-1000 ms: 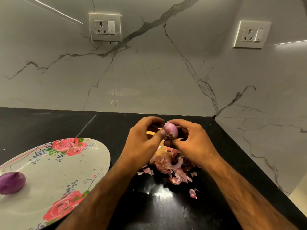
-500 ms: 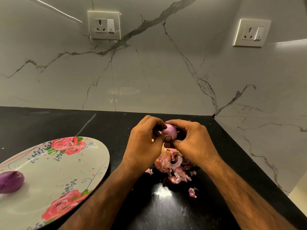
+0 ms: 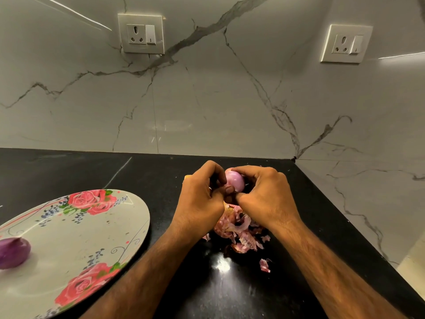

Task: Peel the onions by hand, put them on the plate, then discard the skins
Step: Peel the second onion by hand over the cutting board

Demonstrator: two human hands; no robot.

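Observation:
A small pale-purple onion (image 3: 235, 181) is held above the black counter between both hands. My left hand (image 3: 201, 199) curls around its left side with the thumb at its base. My right hand (image 3: 262, 194) grips it from the right, fingers over the top. Under the hands lies a heap of pink and brown onion skins (image 3: 238, 233). A loose skin scrap (image 3: 264, 265) lies nearer me. On the left, a white plate with red roses (image 3: 76, 236) holds one peeled purple onion (image 3: 12, 252) at its left edge.
The black counter (image 3: 92, 171) meets marble walls at the back and right, forming a corner (image 3: 294, 158). Two wall sockets (image 3: 141, 33) (image 3: 346, 43) sit high on the walls. The counter's right edge runs diagonally close to my right forearm.
Both hands have closed tighter around the onion and turned it slightly; my left fingers now cover more of its left side. The plate and skins stay put.

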